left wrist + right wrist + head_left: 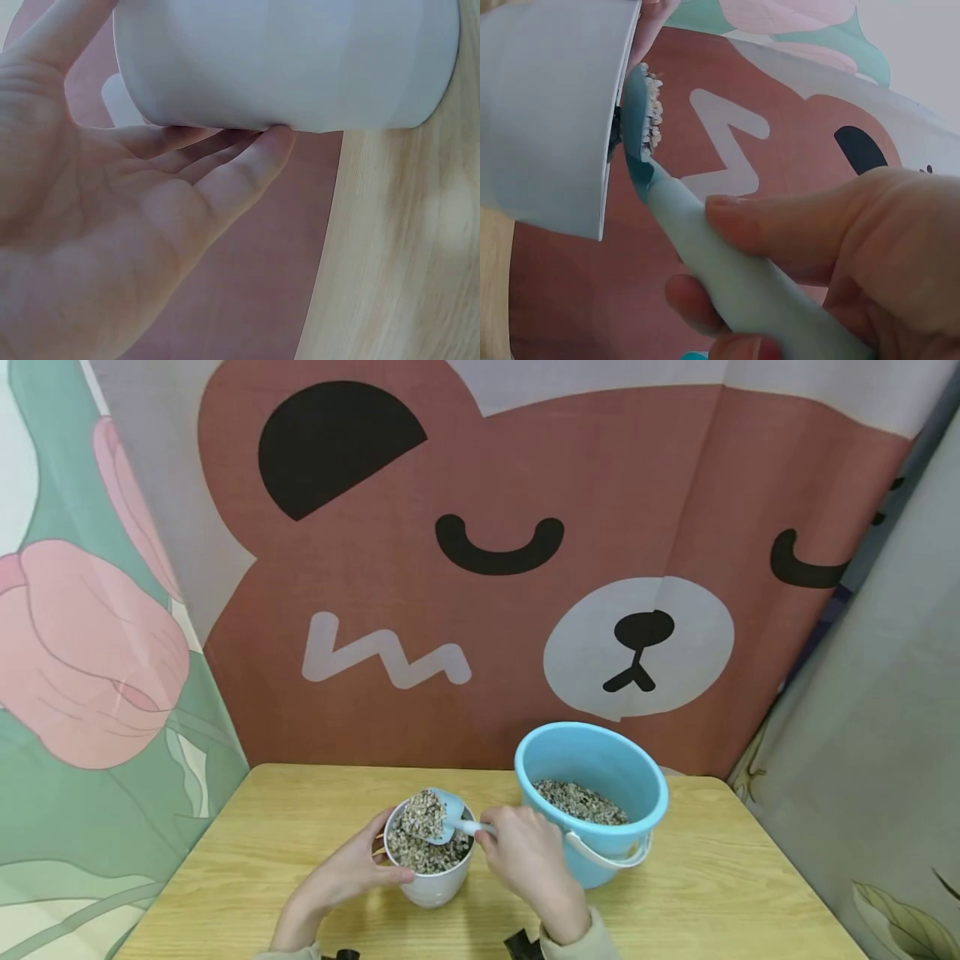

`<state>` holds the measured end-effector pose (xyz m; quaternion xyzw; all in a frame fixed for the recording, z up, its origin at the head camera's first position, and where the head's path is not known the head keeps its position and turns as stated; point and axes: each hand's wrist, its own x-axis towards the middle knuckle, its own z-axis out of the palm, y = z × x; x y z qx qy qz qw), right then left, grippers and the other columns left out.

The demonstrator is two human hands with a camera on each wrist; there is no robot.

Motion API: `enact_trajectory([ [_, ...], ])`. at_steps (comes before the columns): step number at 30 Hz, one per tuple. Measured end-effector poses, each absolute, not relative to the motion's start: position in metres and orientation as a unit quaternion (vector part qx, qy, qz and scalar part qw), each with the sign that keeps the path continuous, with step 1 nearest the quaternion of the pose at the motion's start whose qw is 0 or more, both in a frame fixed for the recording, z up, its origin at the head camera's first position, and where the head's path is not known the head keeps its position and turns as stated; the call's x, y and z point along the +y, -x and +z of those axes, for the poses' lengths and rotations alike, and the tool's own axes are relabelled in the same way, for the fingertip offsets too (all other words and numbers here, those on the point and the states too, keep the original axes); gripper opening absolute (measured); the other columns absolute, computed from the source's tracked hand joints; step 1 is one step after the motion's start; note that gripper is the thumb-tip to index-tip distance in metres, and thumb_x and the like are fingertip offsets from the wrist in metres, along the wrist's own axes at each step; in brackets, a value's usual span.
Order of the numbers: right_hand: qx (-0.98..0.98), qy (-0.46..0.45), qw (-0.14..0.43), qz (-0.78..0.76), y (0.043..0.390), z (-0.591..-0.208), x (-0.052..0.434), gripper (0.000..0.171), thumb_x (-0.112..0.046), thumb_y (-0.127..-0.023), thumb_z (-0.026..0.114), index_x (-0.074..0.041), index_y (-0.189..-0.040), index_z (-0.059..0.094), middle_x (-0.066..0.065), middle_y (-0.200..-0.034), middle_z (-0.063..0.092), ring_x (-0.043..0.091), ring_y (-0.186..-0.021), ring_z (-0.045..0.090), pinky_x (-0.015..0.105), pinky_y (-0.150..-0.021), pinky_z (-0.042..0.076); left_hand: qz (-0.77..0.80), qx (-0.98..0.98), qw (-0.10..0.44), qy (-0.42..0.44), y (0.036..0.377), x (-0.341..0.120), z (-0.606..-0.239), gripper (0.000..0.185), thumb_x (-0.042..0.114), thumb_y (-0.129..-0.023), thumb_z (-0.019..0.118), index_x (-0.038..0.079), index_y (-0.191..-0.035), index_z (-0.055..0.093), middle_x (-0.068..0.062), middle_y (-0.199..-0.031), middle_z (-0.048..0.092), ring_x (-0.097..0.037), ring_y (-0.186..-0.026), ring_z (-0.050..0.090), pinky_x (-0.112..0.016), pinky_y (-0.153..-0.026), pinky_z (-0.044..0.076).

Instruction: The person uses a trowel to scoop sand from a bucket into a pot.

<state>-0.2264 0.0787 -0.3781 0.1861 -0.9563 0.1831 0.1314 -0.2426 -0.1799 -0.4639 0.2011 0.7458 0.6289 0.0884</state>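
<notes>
A white pot [435, 888] holding grainy, gravel-like soil mix [424, 852] stands on the table. My left hand [358, 865] holds it from the left, thumb near the front of the rim and fingers along the far side. In the left wrist view, the fingertips [277, 141] touch the pot's wall. My right hand [527, 858] grips the pale handle of a small blue scoop [450, 818]. The scoop's blade, heaped with the same mix, lies over the pot's opening. In the right wrist view, the loaded blade [636, 135] sits right at the pot's rim.
A light blue bucket [592, 735] with a white handle [611, 862] stands right of the pot, partly filled with similar grainy mix [581, 802]. The wooden table [720, 893] ends at a hanging cloth [510, 693] with a bear print. Other printed cloths hang left and right.
</notes>
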Motion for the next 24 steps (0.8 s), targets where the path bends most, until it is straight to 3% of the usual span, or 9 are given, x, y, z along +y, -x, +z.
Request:
enact_trajectory([
  [24,-0.949,-0.194,0.198,0.148,0.2244,-0.3841,0.075,0.004,-0.021,-0.081,0.076,-0.024,-0.08,0.073,-0.009,-0.066,0.059,0.012,-0.052,0.049,0.028,-0.04,0.033,0.635,0.732,0.101,-0.227,0.2442,-0.1828,-0.4701,0.091,0.008,-0.084,0.077,-0.013,-0.149,0.016,-0.032,-0.142,0.041,-0.04,-0.127,0.045,-0.029,-0.1,0.044],
])
